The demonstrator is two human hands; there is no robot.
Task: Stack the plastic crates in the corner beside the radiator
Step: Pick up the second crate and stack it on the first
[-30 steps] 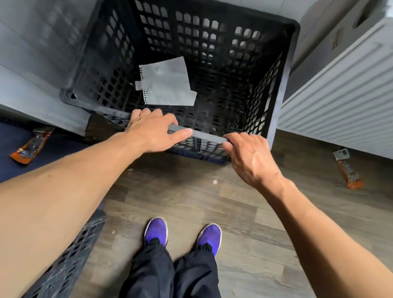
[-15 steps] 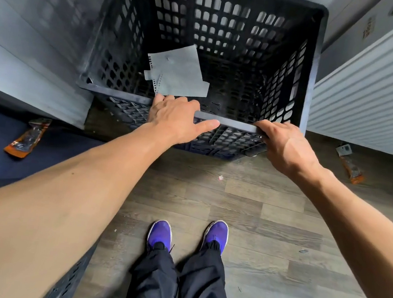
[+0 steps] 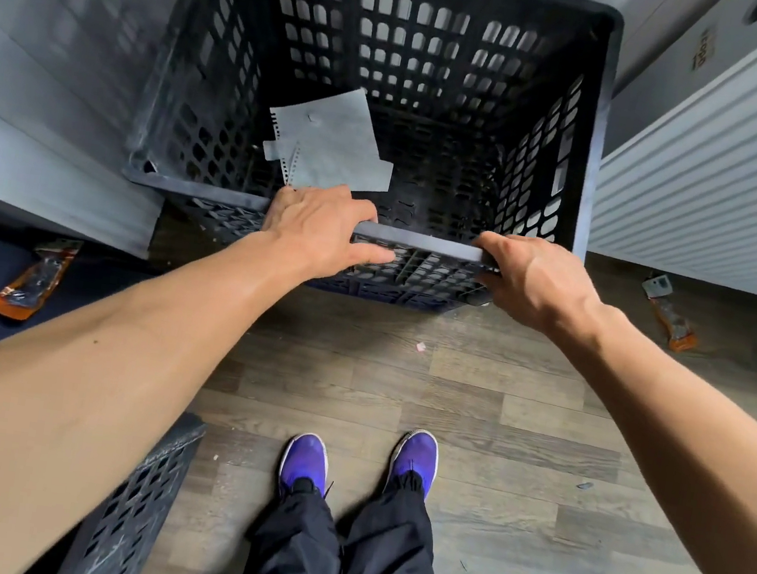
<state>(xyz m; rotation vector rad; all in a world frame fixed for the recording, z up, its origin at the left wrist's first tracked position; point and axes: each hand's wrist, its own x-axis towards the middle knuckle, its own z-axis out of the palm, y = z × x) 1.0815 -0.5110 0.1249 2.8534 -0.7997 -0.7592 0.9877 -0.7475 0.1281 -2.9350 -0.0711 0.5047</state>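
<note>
Head view: left hand (image 3: 322,225) and right hand (image 3: 533,279) grip the crate (image 3: 402,37) rim, seemingly seating it by the radiator (image 3: 722,179); next, align, release.

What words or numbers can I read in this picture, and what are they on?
No text reads clearly.
Brown label on the grey box: too blurred.
Left orange packet and right orange packet: print too small.
Paper in the crate: no writing shows.

A small tan label (image 3: 703,49) on the grey side panel (image 3: 656,97) is showing dark print, too blurred for reading. Nothing legible is appearing elsewhere.
</note>
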